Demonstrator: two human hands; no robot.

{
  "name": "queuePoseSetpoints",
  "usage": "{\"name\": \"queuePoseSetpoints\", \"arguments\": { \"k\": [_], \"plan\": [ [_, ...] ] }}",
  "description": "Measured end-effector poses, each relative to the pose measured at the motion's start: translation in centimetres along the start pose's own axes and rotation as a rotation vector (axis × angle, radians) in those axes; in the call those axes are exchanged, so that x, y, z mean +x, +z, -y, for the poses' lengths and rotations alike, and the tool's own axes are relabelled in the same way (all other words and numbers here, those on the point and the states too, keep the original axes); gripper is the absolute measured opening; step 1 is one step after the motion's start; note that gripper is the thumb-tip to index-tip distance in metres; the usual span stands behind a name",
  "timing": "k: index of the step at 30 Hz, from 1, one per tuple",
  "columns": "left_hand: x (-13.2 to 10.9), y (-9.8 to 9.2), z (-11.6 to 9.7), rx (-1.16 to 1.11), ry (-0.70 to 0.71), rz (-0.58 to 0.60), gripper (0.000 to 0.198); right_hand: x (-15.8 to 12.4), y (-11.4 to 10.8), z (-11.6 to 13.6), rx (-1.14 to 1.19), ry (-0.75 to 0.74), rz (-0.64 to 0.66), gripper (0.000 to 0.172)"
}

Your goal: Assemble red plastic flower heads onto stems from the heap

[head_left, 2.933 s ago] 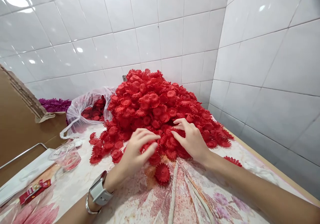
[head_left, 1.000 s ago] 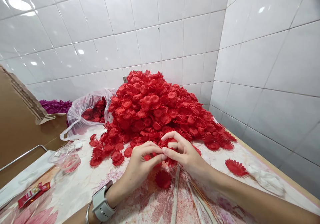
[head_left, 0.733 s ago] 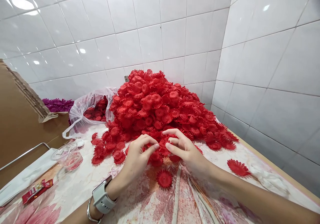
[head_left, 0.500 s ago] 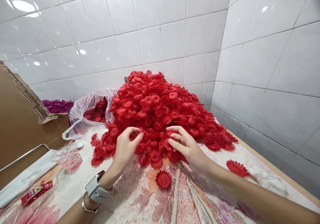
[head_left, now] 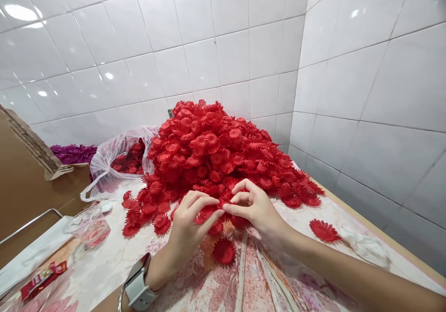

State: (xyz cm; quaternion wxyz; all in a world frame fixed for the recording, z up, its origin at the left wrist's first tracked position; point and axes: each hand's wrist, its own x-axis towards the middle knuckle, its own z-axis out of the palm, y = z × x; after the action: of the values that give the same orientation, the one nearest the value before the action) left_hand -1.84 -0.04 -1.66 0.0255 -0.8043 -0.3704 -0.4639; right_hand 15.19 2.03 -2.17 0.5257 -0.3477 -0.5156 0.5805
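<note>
A large heap of red artificial flower pieces (head_left: 209,149) with toothed edges rises in front of me. At its front foot my left hand (head_left: 193,217) and my right hand (head_left: 252,207) meet, their fingertips nearly touching. Thumb and fingers are drawn together on each hand. Whatever sits between the tips blends with the red pieces behind, so I cannot make it out. A single dark red flower piece (head_left: 224,250) lies on the cloth just below my hands. Pale stem-like strips (head_left: 242,275) run from under my hands toward me.
Left of the heap stands a clear plastic bag (head_left: 101,168) of darker red pieces, with purple pieces (head_left: 73,153) behind a cardboard box (head_left: 31,177). Nearer are a clear plastic cup (head_left: 88,228) and a red wrapper (head_left: 43,279). One red flower (head_left: 324,230) lies right, near the tiled wall (head_left: 348,140).
My left hand has moved right and down, my right hand slightly down, so their fingertips have come together. The whole view has shifted a little.
</note>
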Motion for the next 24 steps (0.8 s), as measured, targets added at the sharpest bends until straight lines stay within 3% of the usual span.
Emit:
{"name": "queuePoseSetpoints", "arguments": {
  "k": [6, 11, 17, 24],
  "plan": [
    [0.0, 0.2, -0.1, -0.092, -0.001, 0.098, 0.007, -0.3, 0.0, -0.3, -0.01, -0.021, 0.095, 0.046],
    [0.4, -0.2, 0.2, -0.181, -0.166, 0.072, 0.011, -0.2, -0.1, 0.7, -0.03, -0.002, 0.176, 0.041],
    [0.8, -0.4, 0.6, -0.226, -0.323, 0.102, 0.012, 0.0, -0.3, 1.2, -0.046, 0.018, 0.117, 0.034],
    [0.6, -0.5, 0.3, -0.219, -0.266, 0.135, 0.008, 0.0, -0.4, 1.2, -0.037, 0.021, 0.109, 0.041]
  ]
}}
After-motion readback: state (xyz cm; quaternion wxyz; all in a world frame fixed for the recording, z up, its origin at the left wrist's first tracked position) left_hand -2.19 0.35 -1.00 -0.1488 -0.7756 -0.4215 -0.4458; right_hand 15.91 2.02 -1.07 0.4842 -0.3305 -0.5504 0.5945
